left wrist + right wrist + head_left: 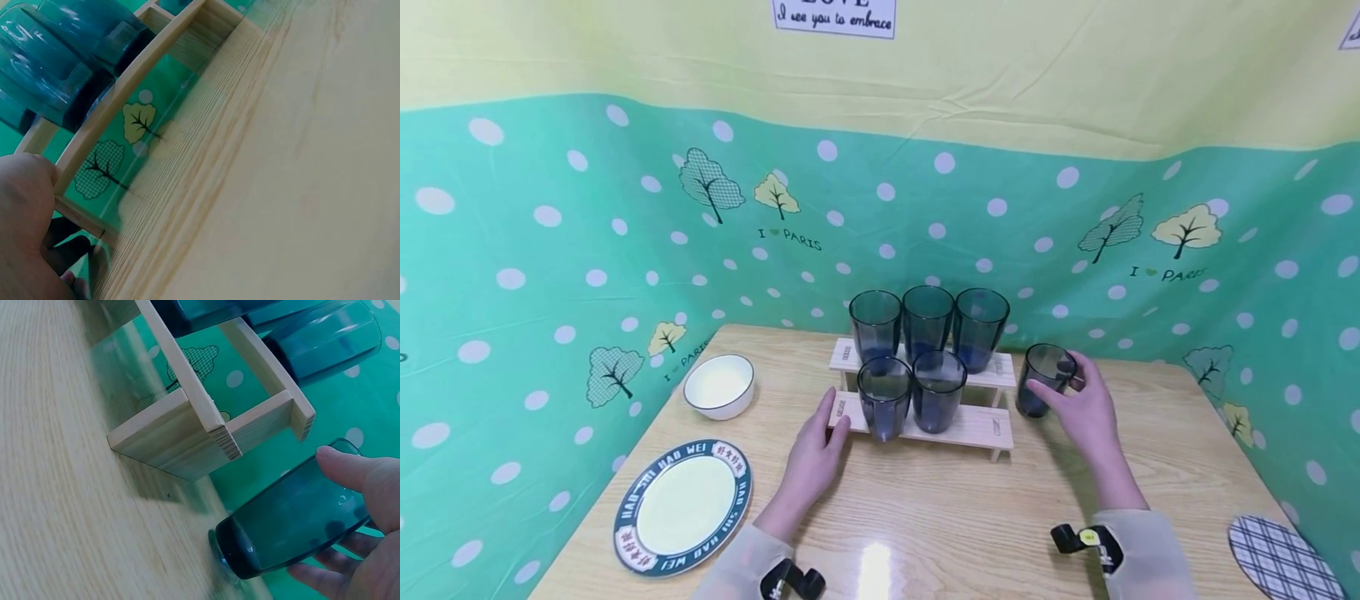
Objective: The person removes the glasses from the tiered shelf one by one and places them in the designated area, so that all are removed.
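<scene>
A two-tier wooden rack [973,423] stands on the table. My left hand [812,457] grips the left end of its lower tier, with the thumb at the front and the fingers behind, partly hidden in the left wrist view. To the right of the rack, my right hand [1088,410] holds a dark tinted drinking glass [290,512] between thumb and fingers. That glass is nearly upright, its base at or just above the tabletop; I cannot tell which. Two similar glasses [938,393] stand on the lower tier, and three more glasses [876,323] stand on the upper one.
On the left are a white bowl [720,388] and a plate [638,483] with a blue lettered rim. A checked round mat [1285,558] lies at the right front edge. A green dotted cloth [925,208] hangs behind and beside the table [955,517].
</scene>
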### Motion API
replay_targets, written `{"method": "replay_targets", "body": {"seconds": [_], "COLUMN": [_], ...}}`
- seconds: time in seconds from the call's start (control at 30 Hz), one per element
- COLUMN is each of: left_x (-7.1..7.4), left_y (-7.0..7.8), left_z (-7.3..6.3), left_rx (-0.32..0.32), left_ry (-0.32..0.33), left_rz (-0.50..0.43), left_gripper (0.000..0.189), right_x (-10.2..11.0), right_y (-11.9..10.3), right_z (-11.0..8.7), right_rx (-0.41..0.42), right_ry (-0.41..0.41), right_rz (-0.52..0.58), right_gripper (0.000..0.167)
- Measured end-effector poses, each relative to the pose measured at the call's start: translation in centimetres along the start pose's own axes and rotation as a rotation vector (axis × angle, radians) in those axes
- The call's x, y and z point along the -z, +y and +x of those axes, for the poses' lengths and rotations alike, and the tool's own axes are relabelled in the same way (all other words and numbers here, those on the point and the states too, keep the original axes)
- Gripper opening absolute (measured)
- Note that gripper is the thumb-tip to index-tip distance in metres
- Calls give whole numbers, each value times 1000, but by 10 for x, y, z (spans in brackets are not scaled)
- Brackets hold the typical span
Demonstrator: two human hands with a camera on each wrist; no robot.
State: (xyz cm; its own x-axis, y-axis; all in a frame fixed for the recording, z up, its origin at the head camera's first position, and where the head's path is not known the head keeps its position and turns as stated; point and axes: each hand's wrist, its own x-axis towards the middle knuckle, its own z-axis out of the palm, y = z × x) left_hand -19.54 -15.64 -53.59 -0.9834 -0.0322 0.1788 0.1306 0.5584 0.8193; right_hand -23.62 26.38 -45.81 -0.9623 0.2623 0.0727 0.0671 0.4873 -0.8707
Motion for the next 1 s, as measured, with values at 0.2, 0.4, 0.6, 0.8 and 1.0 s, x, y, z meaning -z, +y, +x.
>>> {"method": "replay_targets", "body": {"seconds": [0.2,0.4,0.6,0.8,1.0], "left_x": [0,0,0,0,0], "left_y": [1,1,2,4,2], "left_z": [0,0,-1,-2,-1], "left_rx": [-7,-9,1,11,10], "left_ry": [3,5,14,14,11], "left_rz": [0,-3,13,22,22], "left_gripper": [67,67,66,66,67], "right_x": [-1,-3,-5,-4,-4], "right_y": [2,4,5,8,8], "right_z": [1,1,1,2,3], "right_rx": [-2,13,9,6,35], "right_ry": [1,0,-17,-50,-71], "right_rz": [-1,6,15,22,37], "right_gripper": [109,107,109,111,114]}}
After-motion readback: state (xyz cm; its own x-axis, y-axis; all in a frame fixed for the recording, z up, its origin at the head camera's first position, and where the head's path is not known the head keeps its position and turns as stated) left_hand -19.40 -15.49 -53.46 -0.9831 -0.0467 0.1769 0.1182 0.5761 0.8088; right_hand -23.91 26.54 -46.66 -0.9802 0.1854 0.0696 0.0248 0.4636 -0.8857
